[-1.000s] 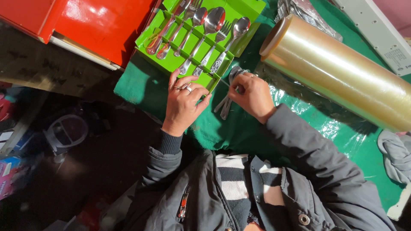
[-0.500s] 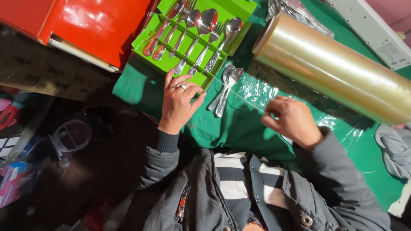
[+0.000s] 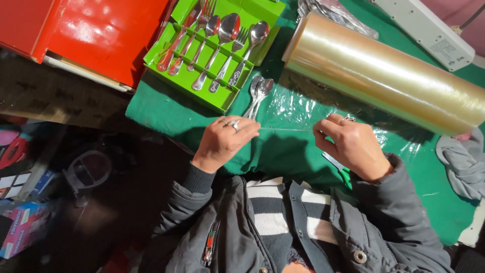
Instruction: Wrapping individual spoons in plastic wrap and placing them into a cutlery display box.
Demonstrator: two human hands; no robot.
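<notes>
On the green surface, both hands pinch the near edge of a clear plastic film sheet: left hand and right hand pull it taut between them. Two spoons lie on the film, beside the green cutlery tray, before the large film roll.

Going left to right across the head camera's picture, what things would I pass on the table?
Red box → green cutlery tray → loose spoons → roll of clear film → grey cloth. Nearer the person, the left hand comes before the right hand, with an edge of film stretched between them.
</notes>
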